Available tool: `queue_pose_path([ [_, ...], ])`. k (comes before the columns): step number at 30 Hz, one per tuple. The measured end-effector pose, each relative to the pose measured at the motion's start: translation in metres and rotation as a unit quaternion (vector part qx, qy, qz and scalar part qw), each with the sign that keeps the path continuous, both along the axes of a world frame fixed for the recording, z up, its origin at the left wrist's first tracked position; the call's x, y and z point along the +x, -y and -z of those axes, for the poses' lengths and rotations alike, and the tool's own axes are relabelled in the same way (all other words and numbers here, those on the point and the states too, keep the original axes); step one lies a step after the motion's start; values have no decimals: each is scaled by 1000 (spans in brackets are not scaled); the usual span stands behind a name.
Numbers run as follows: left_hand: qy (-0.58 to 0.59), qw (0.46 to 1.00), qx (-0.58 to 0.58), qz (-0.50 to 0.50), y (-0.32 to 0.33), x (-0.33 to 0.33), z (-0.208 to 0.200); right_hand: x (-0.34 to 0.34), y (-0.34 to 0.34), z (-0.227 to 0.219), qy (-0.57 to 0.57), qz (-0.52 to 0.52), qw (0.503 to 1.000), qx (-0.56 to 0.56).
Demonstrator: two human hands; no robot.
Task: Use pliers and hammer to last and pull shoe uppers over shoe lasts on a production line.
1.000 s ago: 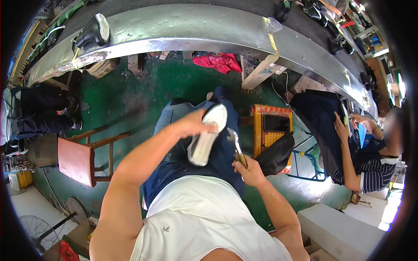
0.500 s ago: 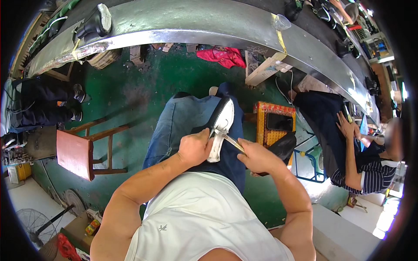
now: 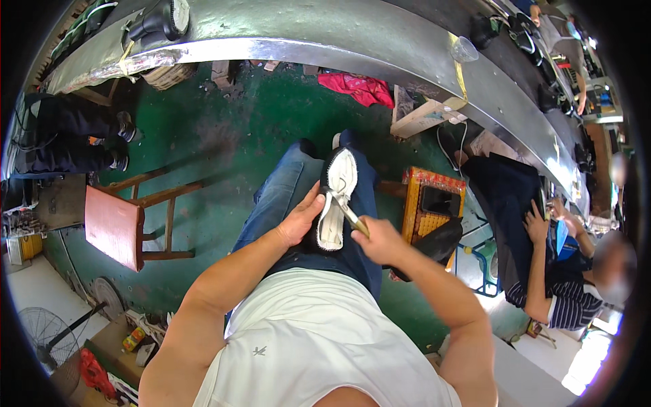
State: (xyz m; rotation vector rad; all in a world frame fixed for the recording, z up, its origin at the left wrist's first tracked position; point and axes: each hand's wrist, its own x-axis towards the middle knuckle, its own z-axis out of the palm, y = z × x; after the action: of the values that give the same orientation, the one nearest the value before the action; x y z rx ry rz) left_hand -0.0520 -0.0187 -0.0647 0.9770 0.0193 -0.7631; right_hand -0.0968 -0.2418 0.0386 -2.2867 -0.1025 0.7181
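On my lap lies a black shoe (image 3: 340, 171) with its pale, unfinished underside turned up and stitch-like marks round the edge. My left hand (image 3: 302, 216) grips it from the left side at the waist, the thumb along its edge. In my right hand (image 3: 384, 241) is a hammer (image 3: 354, 220) with a light brown handle. Its metal head sits over the narrow middle of the underside; whether it touches there I cannot tell. The lower part of the shoe's black upper is mostly hidden beneath and behind my left hand.
A long metal-edged bench (image 3: 291, 49) curves across the far side, with a black boot (image 3: 154, 22) on it. At left stands a wooden stool (image 3: 115, 227). To my right are a stool with an orange frame (image 3: 415, 203), a phone (image 3: 442, 201) on it, and a seated co-worker (image 3: 569, 292).
The shoe has turned slightly and shifted left, showing more of its underside. My left fingers have straightened along its edge. My right hand and the hammer have moved a little left.
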Motion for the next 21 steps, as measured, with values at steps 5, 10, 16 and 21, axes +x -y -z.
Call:
queue_pose_path([
  [5,41,995,95,-9,9,10,-13,-32,-9,29,-28,134,988,67],
  [10,123,967,222,-9,21,10,-27,10,24,-5,244,-11,965,-91],
  [16,114,958,261,-40,27,11,-25,39,27,6,-147,78,982,92],
  [21,220,930,291,-38,20,6,-22,55,28,-12,-298,126,925,199],
])
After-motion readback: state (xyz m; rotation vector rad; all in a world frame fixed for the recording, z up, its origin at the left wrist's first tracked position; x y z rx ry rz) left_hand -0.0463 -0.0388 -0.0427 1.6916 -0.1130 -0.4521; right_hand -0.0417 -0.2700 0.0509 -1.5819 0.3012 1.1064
